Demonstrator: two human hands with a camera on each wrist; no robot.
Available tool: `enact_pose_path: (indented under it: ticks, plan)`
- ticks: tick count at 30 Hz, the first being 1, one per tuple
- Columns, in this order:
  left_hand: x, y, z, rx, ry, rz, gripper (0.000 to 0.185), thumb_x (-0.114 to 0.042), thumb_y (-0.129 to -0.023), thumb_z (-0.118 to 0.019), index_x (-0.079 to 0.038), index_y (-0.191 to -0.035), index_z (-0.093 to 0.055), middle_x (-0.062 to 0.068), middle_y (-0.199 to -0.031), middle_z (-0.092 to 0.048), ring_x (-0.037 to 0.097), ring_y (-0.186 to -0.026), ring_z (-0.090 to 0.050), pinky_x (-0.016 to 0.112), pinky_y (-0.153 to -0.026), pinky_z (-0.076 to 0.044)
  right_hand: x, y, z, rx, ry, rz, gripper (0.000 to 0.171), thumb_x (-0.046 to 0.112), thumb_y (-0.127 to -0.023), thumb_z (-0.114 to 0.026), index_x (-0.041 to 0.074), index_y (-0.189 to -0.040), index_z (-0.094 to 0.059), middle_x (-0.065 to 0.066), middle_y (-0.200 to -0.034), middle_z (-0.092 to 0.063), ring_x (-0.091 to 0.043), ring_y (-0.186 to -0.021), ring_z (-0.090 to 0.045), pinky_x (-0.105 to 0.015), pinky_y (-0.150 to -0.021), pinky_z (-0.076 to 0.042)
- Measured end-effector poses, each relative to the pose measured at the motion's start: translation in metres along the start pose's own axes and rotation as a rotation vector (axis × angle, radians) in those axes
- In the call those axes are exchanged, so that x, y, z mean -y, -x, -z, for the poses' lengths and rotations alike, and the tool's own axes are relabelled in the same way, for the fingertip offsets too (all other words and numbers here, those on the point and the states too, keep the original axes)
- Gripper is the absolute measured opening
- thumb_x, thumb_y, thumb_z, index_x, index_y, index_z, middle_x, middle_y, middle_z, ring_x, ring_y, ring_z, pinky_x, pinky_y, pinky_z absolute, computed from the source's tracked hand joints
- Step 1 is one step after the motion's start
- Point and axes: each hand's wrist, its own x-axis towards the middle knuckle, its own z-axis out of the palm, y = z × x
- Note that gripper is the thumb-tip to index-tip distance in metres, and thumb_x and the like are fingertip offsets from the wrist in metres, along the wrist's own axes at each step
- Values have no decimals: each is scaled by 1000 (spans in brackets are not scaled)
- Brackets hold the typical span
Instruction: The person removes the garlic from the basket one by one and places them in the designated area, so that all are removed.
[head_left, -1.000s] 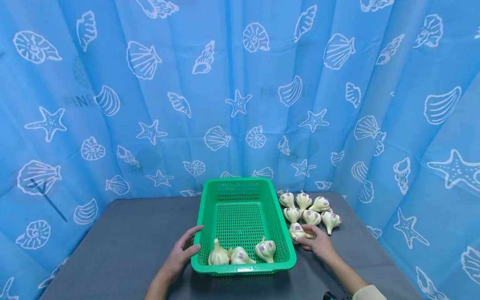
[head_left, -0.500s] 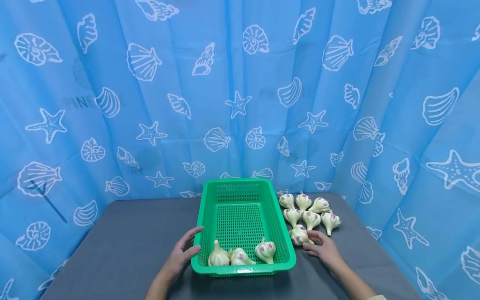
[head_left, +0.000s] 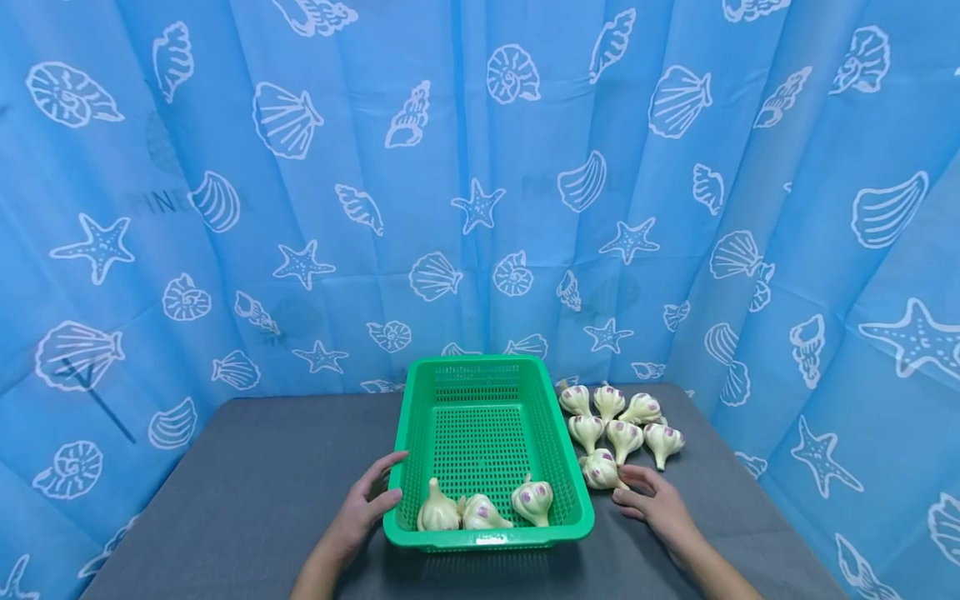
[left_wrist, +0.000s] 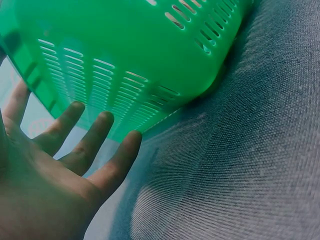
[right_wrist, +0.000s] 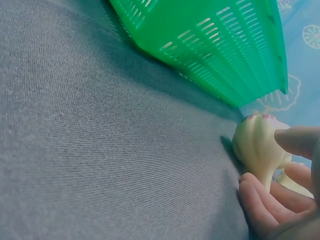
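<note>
In the head view my left hand [head_left: 358, 510] is at the near left side of a green plastic basket [head_left: 397, 467], fingers spread. The left wrist view shows its fingertips [left_wrist: 131, 139] right at the slotted basket wall. My right hand [head_left: 660, 510] is beside a garlic bulb [head_left: 600, 468] on the table, right of the basket. In the right wrist view, that bulb [right_wrist: 257, 142] lies between the thumb and the loosely bent fingers [right_wrist: 260, 195], near its stem. Inside the basket, three garlic bulbs [head_left: 482, 512] lie along the near end.
Several more garlic bulbs [head_left: 624, 435] sit grouped on the dark grey table [head_left: 247, 500], right of the basket. A blue curtain [head_left: 337, 150] with white shell prints hangs behind and around the table.
The right hand has drawn back a little to the right. The nearest bulb has turned and shifted slightly right. The left hand and basket have stayed in place.
</note>
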Motion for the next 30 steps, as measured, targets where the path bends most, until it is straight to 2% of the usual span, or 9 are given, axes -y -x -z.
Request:
enact_pose_path:
  ticks: [3, 8, 15, 22, 27, 30]
  plan:
    - [0, 0, 0, 8, -4, -1, 51, -14, -101, -50, -8, -149, -36, 23, -150, -30, 40, -131, -37, 40, -92, -45, 0, 2, 2, -4, -12, -3, 55, 3, -89, -68, -13, -135, -43, -35, -133, -46, -29, -99, -65, -40, -78, -55]
    - [-3, 1, -1, 24, -13, -19, 52, -14, -101, -48, -6, -150, -33, 26, -150, -29, 41, -131, -36, 39, -92, -45, 1, 5, 6, -26, 31, 21, 51, 7, -91, -67, -9, -135, -47, -31, -132, -50, -28, -101, -64, -38, -75, -55]
    - [-4, 1, -1, 14, -20, -20, 52, -14, -101, -49, -5, -150, -34, 25, -149, -29, 41, -131, -37, 40, -92, -46, 10, 2, 10, -75, 29, 107, 46, 7, -93, -64, -8, -134, -49, -28, -126, -56, -14, -89, -67, -36, -73, -55]
    - [0, 0, 0, 0, -14, 2, 51, -15, -100, -51, -10, -149, -37, 22, -151, -29, 43, -132, -35, 44, -93, -44, 33, 1, 10, -85, 12, 245, 38, 9, -94, -64, -10, -126, -54, -23, -109, -65, -17, -85, -69, -37, -71, -56]
    - [1, -1, 1, 14, -8, 1, 52, -16, -100, -51, -10, -150, -36, 23, -151, -28, 45, -133, -33, 46, -93, -44, 54, 4, 4, -13, 37, 397, 33, 7, -95, -63, -10, -123, -57, -14, -104, -66, -13, -88, -68, -33, -69, -56]
    - [1, -1, 2, 16, -4, -2, 52, -16, -100, -51, -10, -150, -36, 24, -151, -29, 44, -132, -34, 44, -92, -45, 69, 4, -2, 28, 51, 462, 32, 6, -94, -64, -8, -122, -58, -15, -105, -66, -12, -89, -67, -32, -69, -56]
